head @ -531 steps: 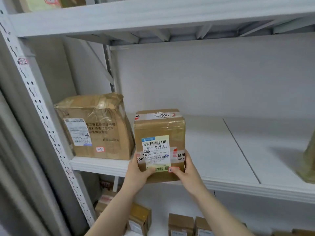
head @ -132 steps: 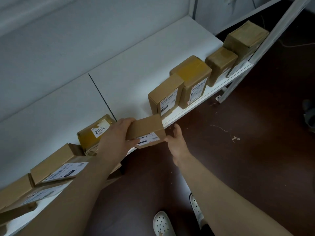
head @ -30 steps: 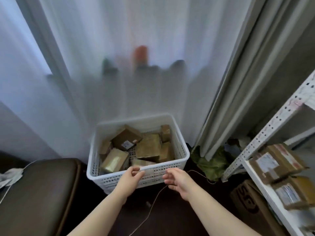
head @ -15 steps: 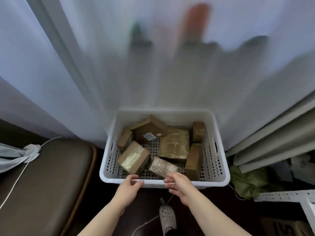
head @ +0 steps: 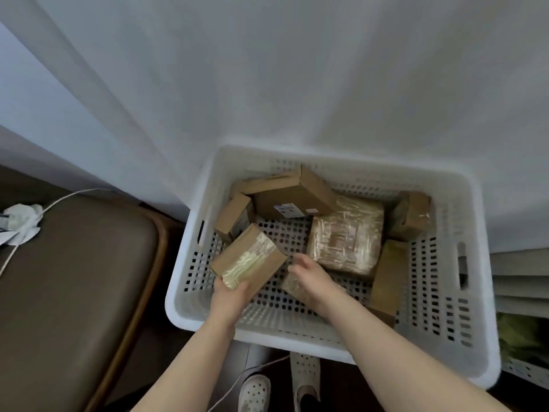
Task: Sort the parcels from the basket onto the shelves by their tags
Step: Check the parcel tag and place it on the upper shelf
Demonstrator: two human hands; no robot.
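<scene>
head view. nearest: perforated white shoes [head: 255,391] below both forearms. left hand [head: 230,297] reaches over the basket [head: 481,278] rim, fingers cupped round the near end of a taped parcel [head: 251,257], which tilts up off the basket floor. right hand [head: 310,278], just right of it, lies over a flat film-wrapped packet [head: 287,285] with fingers loosely curled; cannot tell whether it grips.

beyond the right hand: a large film-wrapped parcel [head: 346,236]. to that hand's right, an upright carton [head: 387,281]. farther, past the left hand, a small box [head: 234,215] and a plain brown box [head: 292,193]. curtain [head: 267,69] behind all.

handling, as a guess: the taped parcel looks stiff card and light enough for one hand, but the glossy tape is likely slick. better to span the short sides, thumb on bare card, tag turned up for reading.

against half a second ago: both hands were bare at the near rim and this parcel lay flat; now the hands are inside and its far end is raised.
</scene>
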